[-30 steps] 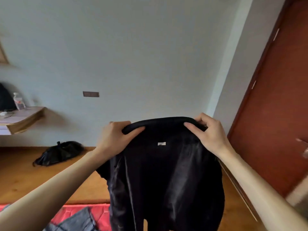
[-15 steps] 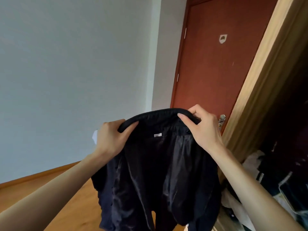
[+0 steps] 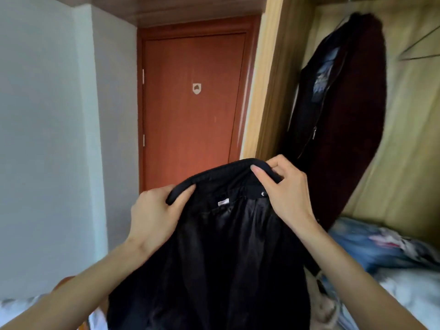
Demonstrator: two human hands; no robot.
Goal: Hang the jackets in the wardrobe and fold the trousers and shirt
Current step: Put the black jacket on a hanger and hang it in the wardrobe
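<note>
**Head view: a black jacket is held up in front of the open wardrobe**

Head view shows the wardrobe [image 3: 273, 75] filling the right side of the frame. Its wooden side runs from the top middle down toward the center, and it is open. A red-brown door [image 3: 190, 103] stands in the middle of the frame, and a pale wall is on the left.

Inside the wardrobe, at the upper right, a dark red jacket [image 3: 352, 120] hangs already. Farther right, near the top, thin lines look like an empty hanger [image 3: 419, 48], but it is blurry. At the lower right lies a pile of clothes [image 3: 371, 246], blue and white.

The black jacket [image 3: 214, 258] fills the lower middle of the frame. It hangs down with its shiny inside facing the camera. No hanger shows in it.

The left hand [image 3: 154, 215] holds the left end of the collar, thumb on top and fingers curled behind. The right hand [image 3: 285, 191] pinches the right end of the collar, a little higher up.

This looks like the hanging step, and this jacket is not hung yet. The next move probably needs a hanger. One hand would have to let go to fetch it, so the other must hold the whole jacket tight. Then each shoulder has to slip over the hanger.
</note>
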